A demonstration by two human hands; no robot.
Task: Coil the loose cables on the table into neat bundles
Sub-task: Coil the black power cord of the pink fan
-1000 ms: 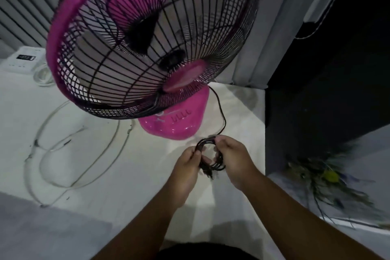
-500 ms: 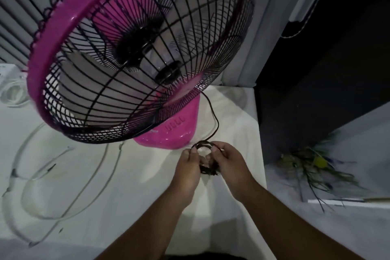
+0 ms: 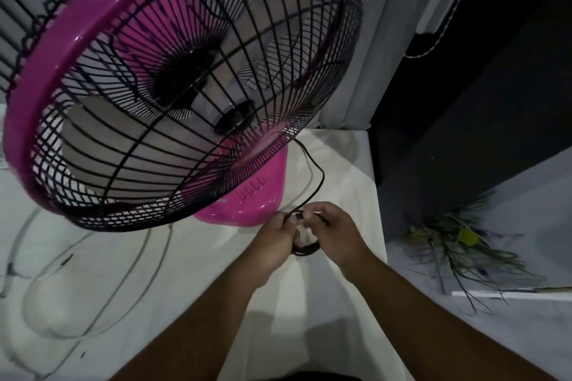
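Left hand and right hand both pinching the small black cable coil, fingers curled round its loops, held just in front of the pink fan; I see its lead running up behind the fan. Loose white cable sprawls on table, left of the fan

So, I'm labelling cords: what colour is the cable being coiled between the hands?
Black. The coiled cable shows best in the head view, against the pale table.

text: none legible | pink fan base: small printed mark near the front edge, too blurred to read | raised ridges beside it, no letters discernible
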